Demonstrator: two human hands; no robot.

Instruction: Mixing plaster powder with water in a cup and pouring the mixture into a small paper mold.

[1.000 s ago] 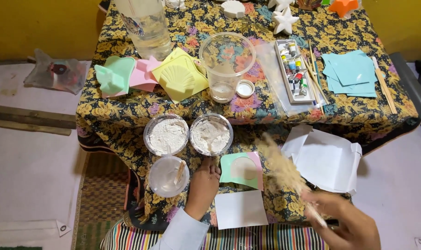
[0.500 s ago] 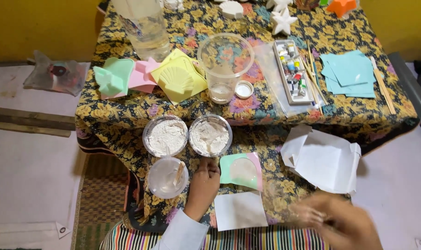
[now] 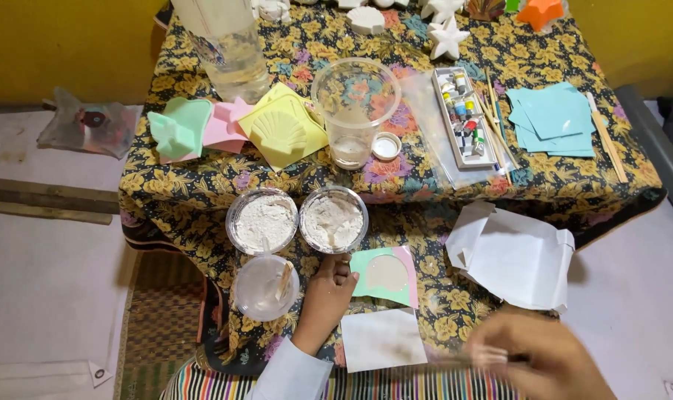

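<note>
While my left hand [image 3: 327, 292] rests flat on the flowered tablecloth [image 3: 203, 185], its fingers lie loosely together and pinch nothing; the fingertips touch the near rim of the right-hand powder cup [image 3: 333, 219]. Just to the right of that hand lies the green mould [image 3: 384, 275] with a pale filling, a pink sheet under its far edge, close beside my knuckles but not held. To the left of the hand stands a clear cup [image 3: 266, 287] with a wooden stick leaning in it, and beyond it the second powder cup [image 3: 262, 221].

My right hand [image 3: 540, 355] is low at the near right edge, badly blurred; a thin stick-like thing seems to run through it, but I cannot tell how the fingers are set on it. It lies well apart from the green mould, with a blank white card [image 3: 381, 339] between them. A crumpled white paper [image 3: 518, 255] lies just beyond that hand.
</note>
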